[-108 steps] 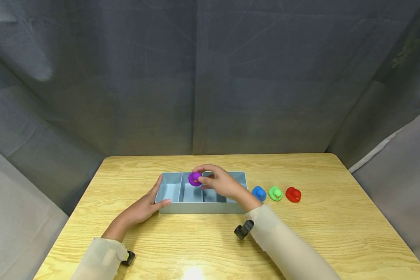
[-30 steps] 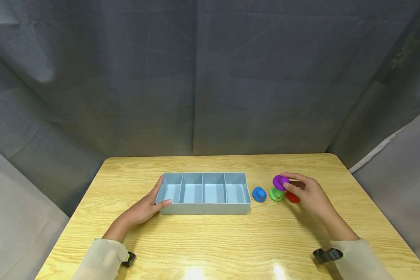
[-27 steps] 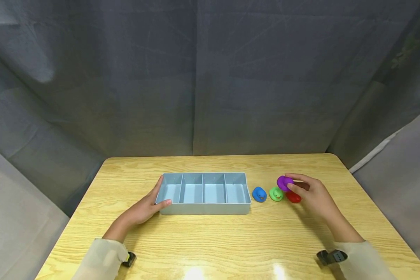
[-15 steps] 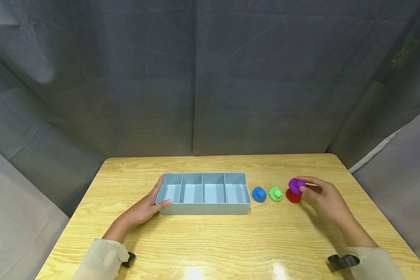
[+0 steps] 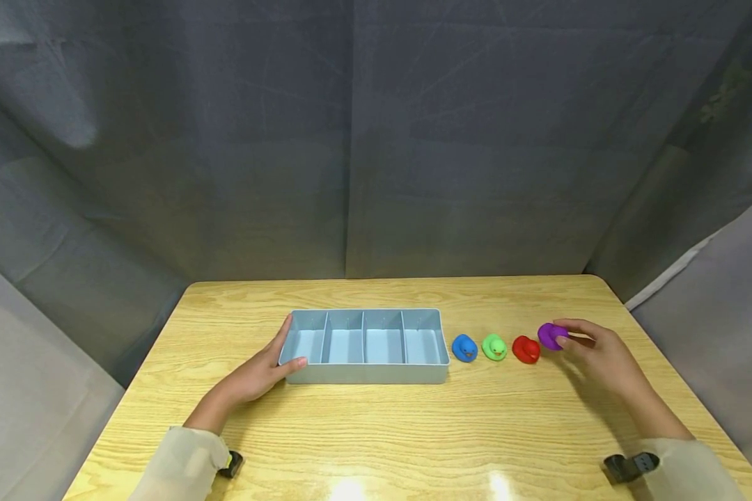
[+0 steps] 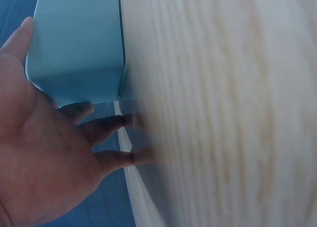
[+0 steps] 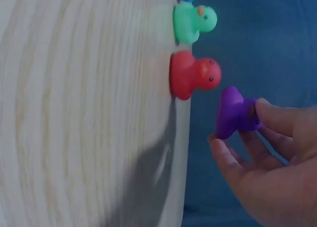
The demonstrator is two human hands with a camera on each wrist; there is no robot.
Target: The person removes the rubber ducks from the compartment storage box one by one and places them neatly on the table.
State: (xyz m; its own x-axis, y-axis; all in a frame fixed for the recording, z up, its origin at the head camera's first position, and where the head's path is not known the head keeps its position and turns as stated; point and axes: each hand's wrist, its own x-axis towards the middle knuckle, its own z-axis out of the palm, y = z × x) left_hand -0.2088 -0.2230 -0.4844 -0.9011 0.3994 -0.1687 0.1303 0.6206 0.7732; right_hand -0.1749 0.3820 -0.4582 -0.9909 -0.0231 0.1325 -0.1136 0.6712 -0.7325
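A purple rubber duck [image 7: 229, 112] is pinched between the thumb and fingers of my right hand [image 5: 601, 353], held a little above the table to the right of the red rubber duck [image 5: 526, 349]. Left of the red one sit a green rubber duck [image 5: 494, 347] and a blue rubber duck [image 5: 464, 348], all in a row. My left hand [image 5: 258, 369] rests against the left end of a light blue divided box [image 5: 366, 374], thumb over its front rim. In the left wrist view some fingers [image 6: 116, 160] of that hand touch the tabletop, fairly straight.
The box's compartments, split by thin dividers [image 5: 363, 337], hold nothing visible. Beneath everything is a wood-grain table [image 5: 376, 431]; grey curtains [image 5: 351, 139] hang behind it and at both sides.
My right hand has carried the purple duck from over the box rightward, past the green and red ducks, and lowered it beyond the red one. My left hand has stayed at the box.
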